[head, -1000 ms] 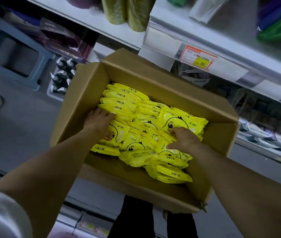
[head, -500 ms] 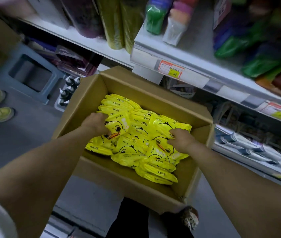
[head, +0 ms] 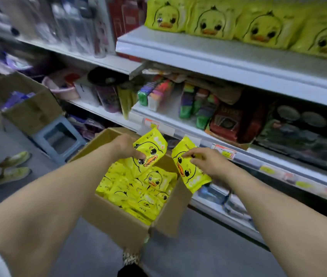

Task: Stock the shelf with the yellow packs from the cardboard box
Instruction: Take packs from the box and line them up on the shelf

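The left hand [head: 125, 148] grips one yellow duck-face pack [head: 151, 148] by its left edge, a fingertip pressed on the printed front. This pack is lifted clear above the open cardboard box [head: 118, 222] and tilts to the right, its duck face turned toward the camera. The right hand [head: 208, 162] pinches a second yellow pack [head: 190, 172] along its right side, fingers curled over the front. That pack hangs just beyond the box's right wall, in front of the edge of a lower shelf, its print turned sideways. The two held packs are near each other but apart.

The box sits on the grey floor right beside the shelving, and many more yellow packs [head: 136, 194] lie heaped inside it, filling most of the bottom. High on the right, the top shelf [head: 218, 56] carries a row of upright duck-face packs [head: 258, 27] of the same design, standing side by side and facing out.

The shelf below it holds colourful small goods [head: 190, 104] and a dark red carton [head: 230, 120]. An orange-and-yellow price tag [head: 225, 153] sits on the shelf edge just behind the right hand. To the left stand a blue plastic stool [head: 58, 136] and another cardboard box [head: 30, 112], with a pair of yellow-green shoes [head: 14, 166] on the floor nearby
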The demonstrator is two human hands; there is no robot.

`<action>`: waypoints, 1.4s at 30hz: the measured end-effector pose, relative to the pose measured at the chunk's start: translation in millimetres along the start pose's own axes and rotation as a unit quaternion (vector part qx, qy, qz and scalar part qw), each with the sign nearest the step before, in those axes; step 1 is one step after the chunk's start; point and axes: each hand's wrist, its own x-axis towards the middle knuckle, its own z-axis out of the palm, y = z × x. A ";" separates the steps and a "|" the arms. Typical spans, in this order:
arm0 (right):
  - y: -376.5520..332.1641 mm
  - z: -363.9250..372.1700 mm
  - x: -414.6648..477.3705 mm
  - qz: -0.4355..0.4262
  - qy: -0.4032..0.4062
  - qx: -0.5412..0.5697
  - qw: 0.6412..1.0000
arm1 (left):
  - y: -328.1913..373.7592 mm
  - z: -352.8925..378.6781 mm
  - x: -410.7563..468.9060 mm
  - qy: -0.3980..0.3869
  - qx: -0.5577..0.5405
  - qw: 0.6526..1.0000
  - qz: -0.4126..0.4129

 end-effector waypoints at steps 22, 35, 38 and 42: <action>79.4 -243.5 -222.9 0.020 0.261 0.078 0.962 | 313.9 -2.7 -150.5 0.087 0.040 0.979 0.178; 142.3 -336.4 -285.0 0.066 0.337 0.010 0.939 | 475.8 10.7 -117.0 0.127 0.126 0.949 0.261; 157.4 -355.9 -288.9 0.066 0.344 -0.008 0.937 | 515.3 23.7 -93.8 0.127 0.155 0.933 0.298; 176.0 -383.1 -283.1 0.074 0.335 -0.030 0.939 | 565.4 37.1 -63.4 0.108 0.168 0.920 0.337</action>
